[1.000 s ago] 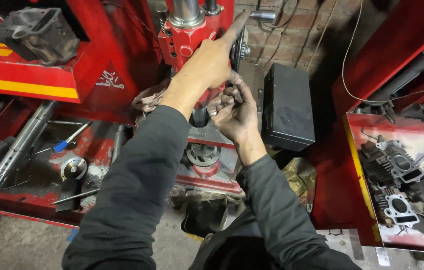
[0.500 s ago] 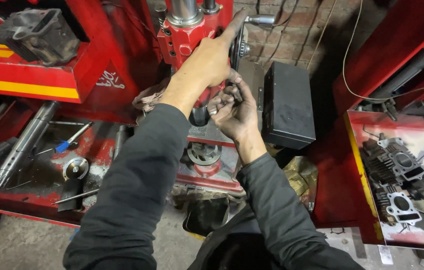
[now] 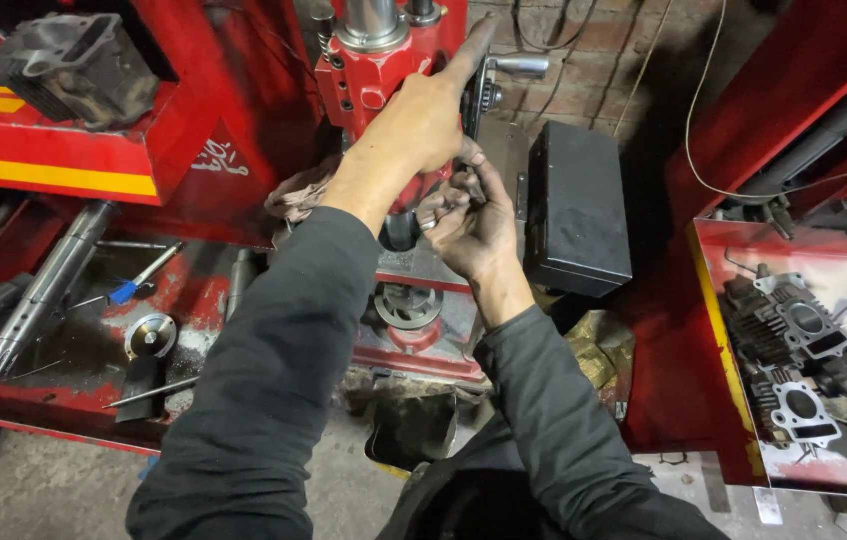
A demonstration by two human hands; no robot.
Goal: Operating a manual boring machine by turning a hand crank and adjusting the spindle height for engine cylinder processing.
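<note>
On the far left, the dark engine cylinder (image 3: 69,65) sits on the red shelf and steel shafts (image 3: 44,290) lie on the oily surface (image 3: 64,385); keep your sleeves off them. Your left hand (image 3: 422,125) is stretched flat along the red machine head (image 3: 374,75), fingers reaching the handwheel (image 3: 479,85); press firmly so it cannot turn under you. Your right hand (image 3: 472,222), just below, curls around a small part I cannot make out; hold it square under the spindle. The black box (image 3: 576,210) stands just right.
</note>
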